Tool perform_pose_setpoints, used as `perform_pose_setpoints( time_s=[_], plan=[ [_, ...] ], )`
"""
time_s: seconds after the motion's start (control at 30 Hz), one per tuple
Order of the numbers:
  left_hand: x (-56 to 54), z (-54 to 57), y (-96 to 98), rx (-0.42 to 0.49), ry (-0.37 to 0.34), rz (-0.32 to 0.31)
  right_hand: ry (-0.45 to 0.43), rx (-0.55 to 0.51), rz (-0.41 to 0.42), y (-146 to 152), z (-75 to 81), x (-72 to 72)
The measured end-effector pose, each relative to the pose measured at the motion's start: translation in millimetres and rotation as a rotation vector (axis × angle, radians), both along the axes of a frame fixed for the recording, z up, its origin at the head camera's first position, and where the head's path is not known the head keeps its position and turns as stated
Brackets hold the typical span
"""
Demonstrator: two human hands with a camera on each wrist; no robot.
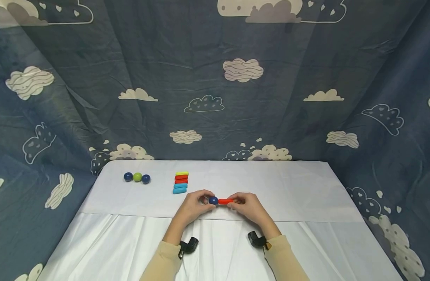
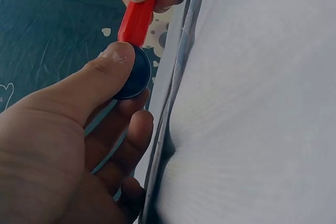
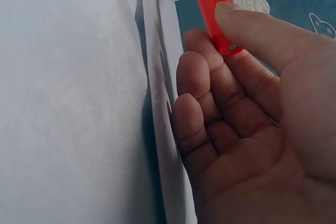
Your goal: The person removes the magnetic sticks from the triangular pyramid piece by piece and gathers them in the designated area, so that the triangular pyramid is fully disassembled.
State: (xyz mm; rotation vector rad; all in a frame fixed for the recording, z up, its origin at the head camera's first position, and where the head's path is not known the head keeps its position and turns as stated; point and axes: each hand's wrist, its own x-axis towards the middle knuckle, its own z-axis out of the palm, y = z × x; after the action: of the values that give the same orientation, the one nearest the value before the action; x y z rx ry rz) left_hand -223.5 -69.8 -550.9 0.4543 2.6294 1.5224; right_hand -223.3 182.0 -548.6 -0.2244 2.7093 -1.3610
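My left hand [image 1: 195, 206] pinches a dark blue ball [image 1: 213, 200] between thumb and fingers, a little above the white table. From the right, my right hand [image 1: 249, 207] pinches a red rod [image 1: 225, 201] near its outer end. The rod's other end meets the ball, and the two lie in one line. In the left wrist view the ball [image 2: 137, 74] is partly covered by the left thumb, with the red rod [image 2: 136, 22] touching it. The right wrist view shows a small metal dot at the near end of the rod [image 3: 212, 11].
Two dark blue balls [image 1: 146, 179] and a green ball [image 1: 137, 177] sit in a row at the table's back left. Beside them lies a stack-like column of yellow, red and light blue rods [image 1: 180, 185]. A dark cloud-patterned curtain [image 1: 207, 78] hangs behind the white table [image 1: 271, 183].
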Motion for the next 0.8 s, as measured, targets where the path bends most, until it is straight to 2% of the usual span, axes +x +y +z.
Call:
perform_pose_setpoints(
  time_s=[0.23,0.47,0.8],
  plan=[
    [-1.0,-0.5,0.1,-0.001,-0.02,-0.019,-0.017,-0.021,0.003,2.3,-2.5,-0.7],
    [-1.9,0.7,-4.8,0.049,0.004,0.072,-0.068,-0.102,-0.038,8.1,-4.7,-2.2],
    [-2.1,3.6,-5.4,0.104,-0.027,0.102,-0.101,-0.125,-0.039,8.4,-2.5,-3.8]
  ],
)
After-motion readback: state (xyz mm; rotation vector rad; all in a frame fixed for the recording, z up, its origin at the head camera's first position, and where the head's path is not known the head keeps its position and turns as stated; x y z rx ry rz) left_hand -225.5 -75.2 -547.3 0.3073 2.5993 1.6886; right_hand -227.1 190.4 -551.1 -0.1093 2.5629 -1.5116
